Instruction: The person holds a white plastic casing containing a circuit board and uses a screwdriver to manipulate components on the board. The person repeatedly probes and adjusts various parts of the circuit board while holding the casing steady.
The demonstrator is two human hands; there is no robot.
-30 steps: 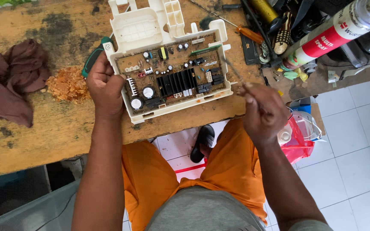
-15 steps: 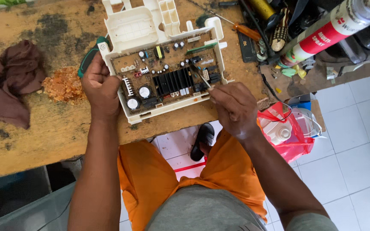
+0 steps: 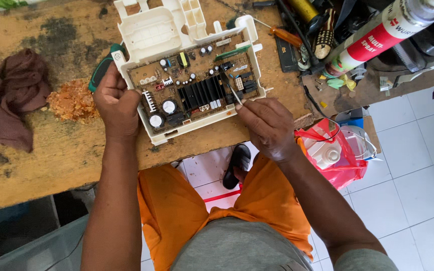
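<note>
Head view: left hand (image 3: 116,103) grips circuit board (image 3: 192,85); right hand (image 3: 267,125) pinches probe (image 3: 229,86).

"What sort of place is this?"

"A small repair workshop. A stained, worn wooden workbench (image 3: 36,165) carries an opened circuit board (image 3: 192,90), a screwdriver (image 3: 285,36), a spray can (image 3: 383,32), a rag (image 3: 6,100) and cluttered tools, above a white tiled floor (image 3: 408,190)."
</note>
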